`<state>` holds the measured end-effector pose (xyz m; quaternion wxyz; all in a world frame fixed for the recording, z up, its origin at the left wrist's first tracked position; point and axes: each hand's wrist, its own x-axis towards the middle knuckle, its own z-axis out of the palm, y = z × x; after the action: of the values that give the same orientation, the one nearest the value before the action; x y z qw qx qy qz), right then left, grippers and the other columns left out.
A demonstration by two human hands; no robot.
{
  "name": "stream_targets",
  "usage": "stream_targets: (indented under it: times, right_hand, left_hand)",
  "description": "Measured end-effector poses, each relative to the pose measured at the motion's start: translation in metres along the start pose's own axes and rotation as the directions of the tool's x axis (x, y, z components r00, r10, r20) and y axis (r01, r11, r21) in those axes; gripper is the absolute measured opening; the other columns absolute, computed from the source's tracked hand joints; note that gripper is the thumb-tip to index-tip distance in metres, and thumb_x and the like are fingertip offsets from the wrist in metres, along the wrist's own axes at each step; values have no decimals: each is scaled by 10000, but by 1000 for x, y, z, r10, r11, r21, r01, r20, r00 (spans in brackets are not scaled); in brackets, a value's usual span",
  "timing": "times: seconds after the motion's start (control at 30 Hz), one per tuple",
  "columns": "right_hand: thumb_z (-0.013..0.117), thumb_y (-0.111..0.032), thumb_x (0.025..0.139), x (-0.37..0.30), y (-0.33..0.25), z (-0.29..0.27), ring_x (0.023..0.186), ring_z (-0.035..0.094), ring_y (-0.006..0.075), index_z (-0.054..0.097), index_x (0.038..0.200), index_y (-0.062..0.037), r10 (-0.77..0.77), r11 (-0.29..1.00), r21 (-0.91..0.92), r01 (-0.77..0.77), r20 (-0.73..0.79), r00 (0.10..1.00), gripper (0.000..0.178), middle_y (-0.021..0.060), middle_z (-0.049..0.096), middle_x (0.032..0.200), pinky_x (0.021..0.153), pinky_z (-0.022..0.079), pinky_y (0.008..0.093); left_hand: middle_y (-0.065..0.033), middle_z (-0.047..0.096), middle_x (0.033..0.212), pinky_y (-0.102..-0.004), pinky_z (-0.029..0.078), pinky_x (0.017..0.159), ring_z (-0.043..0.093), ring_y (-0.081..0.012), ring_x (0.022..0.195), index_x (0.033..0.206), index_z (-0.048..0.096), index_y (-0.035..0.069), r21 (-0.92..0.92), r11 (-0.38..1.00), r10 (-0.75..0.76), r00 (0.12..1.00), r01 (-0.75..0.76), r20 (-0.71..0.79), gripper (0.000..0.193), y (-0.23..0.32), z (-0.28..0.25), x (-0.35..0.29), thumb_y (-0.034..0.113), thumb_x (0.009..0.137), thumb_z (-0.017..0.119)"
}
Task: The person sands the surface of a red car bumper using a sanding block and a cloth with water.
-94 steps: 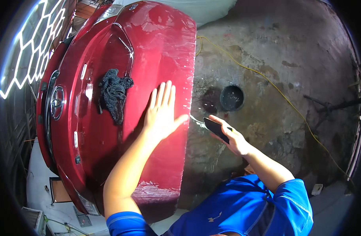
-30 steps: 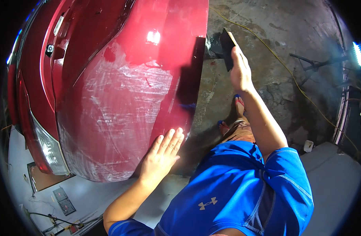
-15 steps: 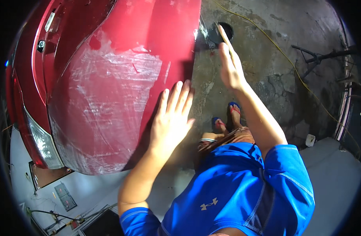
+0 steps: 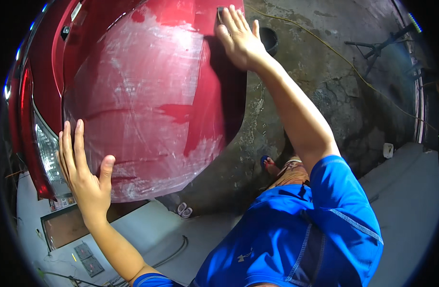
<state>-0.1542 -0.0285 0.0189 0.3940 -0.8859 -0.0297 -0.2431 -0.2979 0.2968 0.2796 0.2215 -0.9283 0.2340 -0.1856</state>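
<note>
A red car's rear bumper panel [image 4: 133, 95] fills the left and middle, its surface dulled with whitish, wet-looking streaks. My left hand [image 4: 88, 184] has its fingers spread at the panel's left edge, beside the tail light [image 4: 46, 153], and holds nothing. At the panel's far right edge my right hand [image 4: 241, 43] lies with its fingers extended. Under its fingertips shows the edge of a small dark sheet of sandpaper [image 4: 220, 16], pressed to the red surface; most of it is hidden by the hand.
A black bucket [image 4: 268, 41] stands on the wet concrete floor [image 4: 320, 91] just past my right wrist. A yellow hose or cable [image 4: 334, 55] crosses that floor. Farther right is a dark metal stand [image 4: 380, 50]. Pale slippers [image 4: 184, 210] lie near the white wall [image 4: 147, 225].
My left hand has moved left to beside the tail light. My right hand, which was above the floor with the sandpaper edge-on, has come left onto the panel. The view has shifted.
</note>
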Motion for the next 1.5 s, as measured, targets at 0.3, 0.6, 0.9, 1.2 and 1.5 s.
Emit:
stream_targets:
  times: [0.3, 0.6, 0.9, 1.2, 1.5]
  right_hand:
    - [455, -411, 1077, -117, -65, 0, 1605, 189, 422, 323, 1594, 60, -98, 994, -33, 101, 75, 992, 712, 286, 257, 1691, 1259, 148, 657]
    - [624, -282, 968, -188, -88, -15, 1617, 143, 443, 279, 1618, 31, -271, 957, 191, 217, 335, 903, 799, 287, 203, 1713, 1255, 100, 687]
    - [440, -422, 1076, -99, -23, 9, 1612, 164, 430, 290, 1604, 35, -304, 952, 66, 299, 96, 948, 714, 285, 235, 1701, 1235, 113, 718]
    - [412, -404, 1088, -26, 19, -2, 1584, 111, 529, 244, 1641, -26, -66, 997, -28, 68, 93, 993, 691, 245, 222, 1717, 1235, 79, 727]
    - [411, -377, 1082, -24, 31, -7, 1586, 120, 526, 285, 1623, -10, -53, 998, -14, 55, 75, 996, 665, 223, 235, 1723, 1229, 98, 729]
  left_hand:
    - [-185, 447, 1625, -535, 268, 1259, 369, -404, 1527, 1490, 571, 59, -252, 967, -16, 989, -22, -149, 619, -8, 6, -24, 396, 984, 692]
    - [-201, 491, 1586, -532, 292, 1244, 420, -402, 1497, 1439, 597, 16, -252, 968, -72, 976, 19, -205, 590, -12, 0, -31, 401, 999, 676]
    - [-206, 498, 1581, -529, 295, 1241, 430, -396, 1494, 1424, 603, -7, -239, 968, -121, 973, 73, -196, 550, -13, 8, -28, 381, 1035, 627]
    - [-205, 503, 1577, -531, 293, 1240, 440, -391, 1485, 1420, 589, -24, -235, 968, -130, 977, 89, -167, 566, -3, 16, -15, 400, 1046, 613]
    - [-206, 543, 1536, -519, 329, 1217, 485, -387, 1444, 1373, 615, -39, -250, 961, -166, 966, 114, -198, 503, -2, 18, -15, 323, 1026, 647]
